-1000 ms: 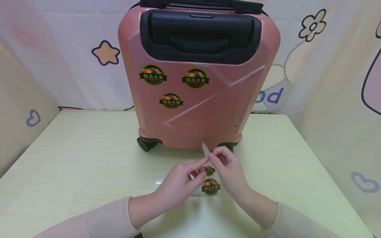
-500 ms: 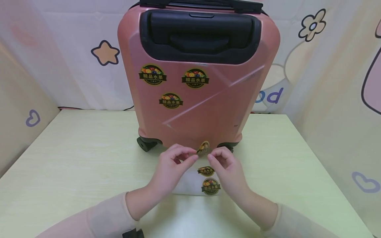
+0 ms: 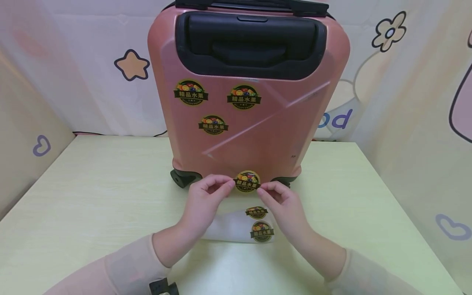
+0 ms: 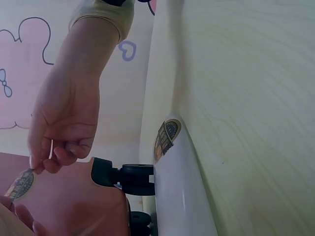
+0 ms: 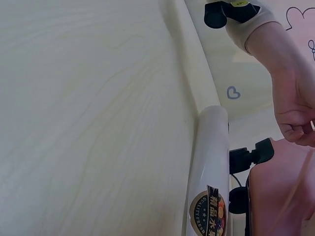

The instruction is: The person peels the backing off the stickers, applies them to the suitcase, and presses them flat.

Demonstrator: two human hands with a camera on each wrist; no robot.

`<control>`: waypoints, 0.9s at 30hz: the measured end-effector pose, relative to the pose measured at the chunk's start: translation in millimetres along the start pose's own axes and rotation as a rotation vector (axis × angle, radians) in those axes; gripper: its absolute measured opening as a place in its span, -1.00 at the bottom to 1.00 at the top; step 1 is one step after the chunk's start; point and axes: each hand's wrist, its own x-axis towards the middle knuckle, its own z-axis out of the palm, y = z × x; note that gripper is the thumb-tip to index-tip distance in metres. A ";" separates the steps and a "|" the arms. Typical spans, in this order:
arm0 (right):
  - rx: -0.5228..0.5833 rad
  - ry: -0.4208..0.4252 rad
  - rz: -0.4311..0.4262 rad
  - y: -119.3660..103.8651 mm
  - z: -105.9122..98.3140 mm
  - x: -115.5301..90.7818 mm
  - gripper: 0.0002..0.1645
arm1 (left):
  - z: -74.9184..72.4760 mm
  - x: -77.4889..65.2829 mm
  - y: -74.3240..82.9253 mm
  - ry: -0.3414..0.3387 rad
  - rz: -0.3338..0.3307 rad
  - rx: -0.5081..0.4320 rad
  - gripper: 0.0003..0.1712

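A round fruit-label sticker (image 3: 247, 181) is stretched between both hands, held low in front of the pink suitcase (image 3: 258, 135). The left hand (image 3: 204, 200) pinches its left edge between thumb and finger; the right hand (image 3: 287, 211) pinches its right edge. Below them on the table lies a white sticker roll (image 3: 232, 227), with two like labels showing on its right part. In the left wrist view the right hand (image 4: 69, 118) holds one edge of the lifted sticker (image 4: 20, 185). The right wrist view shows the left hand (image 5: 295, 108), its fingertips cut off by the frame.
Three matching stickers, among them an upper-left sticker (image 3: 191, 92), are on the suitcase front. The suitcase stands upright on black wheels (image 3: 183, 178) at the back of the pale table (image 3: 92, 196). A printed curtain (image 3: 92, 82) hangs behind it.
The left hand has moved left and slightly up, away from the right hand. The sticker, edge-on before, has turned and spread flat between them, its printed face now visible. The right hand barely moved.
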 end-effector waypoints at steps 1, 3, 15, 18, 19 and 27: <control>0.001 0.000 -0.003 -0.3 0.0 0.3 -0.85 | -0.4 0.3 -0.6 0.001 -0.006 -0.001 -0.90; -0.006 -0.003 -0.014 -1.0 -0.2 0.8 -0.86 | -1.6 1.0 -2.0 0.002 -0.010 0.001 -0.89; -0.031 -0.033 -0.133 3.6 -1.0 6.2 -0.90 | -22.1 7.5 -11.9 -0.025 0.117 0.184 -0.77; -0.041 -0.030 -0.144 5.0 -2.4 9.2 -0.91 | -31.0 13.1 -14.1 0.026 0.197 0.262 -0.74; -0.048 -0.029 -0.141 5.0 -2.8 10.6 -0.92 | -34.0 15.1 -14.5 0.048 0.230 0.282 -0.72; -0.130 -0.038 -0.207 1.4 -1.1 27.9 -0.86 | -47.8 32.2 -13.4 0.277 0.581 0.433 -0.22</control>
